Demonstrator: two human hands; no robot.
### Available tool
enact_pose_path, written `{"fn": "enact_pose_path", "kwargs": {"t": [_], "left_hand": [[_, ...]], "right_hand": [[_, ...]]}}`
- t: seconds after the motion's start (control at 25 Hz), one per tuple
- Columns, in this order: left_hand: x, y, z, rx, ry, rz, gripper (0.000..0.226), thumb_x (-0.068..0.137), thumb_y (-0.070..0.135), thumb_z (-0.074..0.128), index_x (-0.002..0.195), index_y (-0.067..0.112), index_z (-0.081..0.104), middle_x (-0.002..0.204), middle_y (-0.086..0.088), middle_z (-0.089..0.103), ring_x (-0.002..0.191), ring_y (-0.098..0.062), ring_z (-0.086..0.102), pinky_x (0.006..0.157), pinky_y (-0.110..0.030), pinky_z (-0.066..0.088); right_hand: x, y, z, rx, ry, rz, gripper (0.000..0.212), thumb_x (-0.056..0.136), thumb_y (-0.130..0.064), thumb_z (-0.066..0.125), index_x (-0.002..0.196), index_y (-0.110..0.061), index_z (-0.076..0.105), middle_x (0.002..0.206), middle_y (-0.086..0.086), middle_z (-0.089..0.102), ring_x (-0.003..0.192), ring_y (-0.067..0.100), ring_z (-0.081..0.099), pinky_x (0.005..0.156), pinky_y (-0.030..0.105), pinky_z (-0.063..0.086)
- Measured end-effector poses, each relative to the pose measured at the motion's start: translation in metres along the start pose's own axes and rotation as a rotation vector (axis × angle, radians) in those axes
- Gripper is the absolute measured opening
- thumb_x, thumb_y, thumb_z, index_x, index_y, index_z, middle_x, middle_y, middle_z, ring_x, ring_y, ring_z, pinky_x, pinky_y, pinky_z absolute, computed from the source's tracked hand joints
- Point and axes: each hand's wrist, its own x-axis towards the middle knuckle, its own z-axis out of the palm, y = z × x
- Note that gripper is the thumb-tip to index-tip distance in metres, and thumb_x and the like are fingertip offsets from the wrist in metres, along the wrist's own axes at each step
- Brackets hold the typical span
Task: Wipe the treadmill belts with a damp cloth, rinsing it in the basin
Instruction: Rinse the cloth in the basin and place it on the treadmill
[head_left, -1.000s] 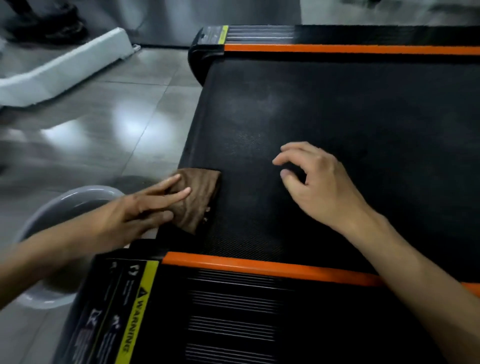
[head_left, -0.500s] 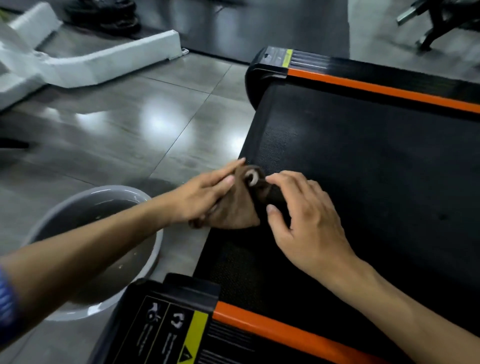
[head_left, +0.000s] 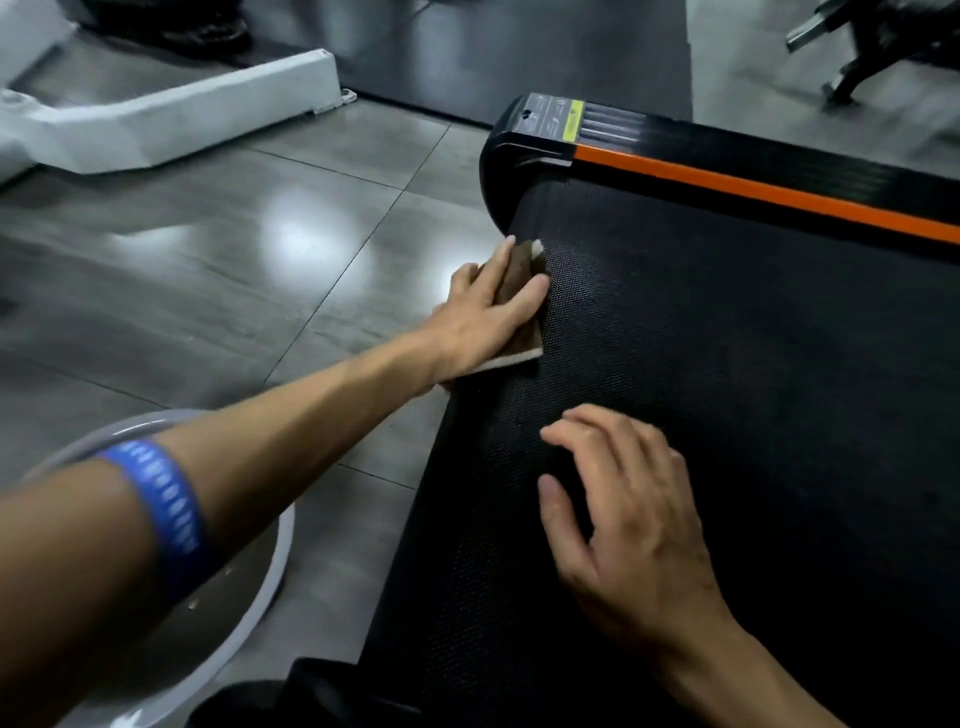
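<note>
Pressing flat with straight fingers, the left hand (head_left: 485, 306) keeps the brown cloth (head_left: 522, 312) pinned at the belt (head_left: 727, 389) edge so it gets dragged evenly. The right hand (head_left: 623, 519), loosely open and empty, is rested on the belt, probably for balance, and the basin (head_left: 270, 561) is parked close by on the floor for rinsing.

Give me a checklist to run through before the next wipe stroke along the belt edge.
1. Cloth under the left hand, fingers flat on it: ok.
2. Cloth on the belt: partly ok; it sits at the belt's left edge and seems to overhang toward the floor.
3. Right hand clear of the cloth's path: ok, it rests on the belt nearer the person, apart from the cloth.
4. Basin within reach for rinsing: ok, on the floor beside the treadmill under the left forearm.
5. Cloth damp enough: cannot tell.
6. Belt ahead free of objects: ok in the part shown.
</note>
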Motion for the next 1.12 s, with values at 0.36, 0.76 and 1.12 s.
{"fn": "enact_pose_path", "kwargs": {"t": [0.36, 0.76, 1.12], "left_hand": [[0.082, -0.015, 0.0, -0.021, 0.125, -0.081, 0.068, 0.074, 0.072, 0.025, 0.14, 0.056, 0.029, 0.139, -0.011, 0.041, 0.126, -0.033, 0.043, 0.116, -0.042, 0.028], [0.121, -0.007, -0.01, -0.168, 0.053, 0.057, 0.045, 0.097, 0.033, 0.038, 0.142, 0.031, 0.046, 0.135, 0.003, 0.054, 0.124, -0.01, 0.05, 0.108, -0.024, 0.037], [-0.075, -0.041, -0.02, -0.171, -0.062, -0.036, 0.042, 0.104, 0.01, 0.041, 0.144, 0.018, 0.044, 0.132, 0.014, 0.049, 0.117, 0.006, 0.043, 0.081, 0.004, 0.037]], "right_hand": [[-0.001, -0.002, 0.005, -0.108, -0.069, -0.055, 0.032, 0.088, -0.034, 0.051, 0.114, -0.022, 0.064, 0.126, 0.0, 0.059, 0.116, 0.024, 0.054, 0.101, 0.046, 0.04], [0.003, -0.002, 0.004, -0.133, -0.13, -0.033, 0.035, 0.087, -0.038, 0.051, 0.117, -0.023, 0.06, 0.128, 0.0, 0.056, 0.116, 0.025, 0.051, 0.099, 0.045, 0.038], [0.004, -0.007, 0.003, -0.149, -0.103, -0.015, 0.031, 0.084, -0.036, 0.047, 0.108, -0.025, 0.061, 0.12, -0.004, 0.058, 0.109, 0.024, 0.053, 0.094, 0.044, 0.039]]}}
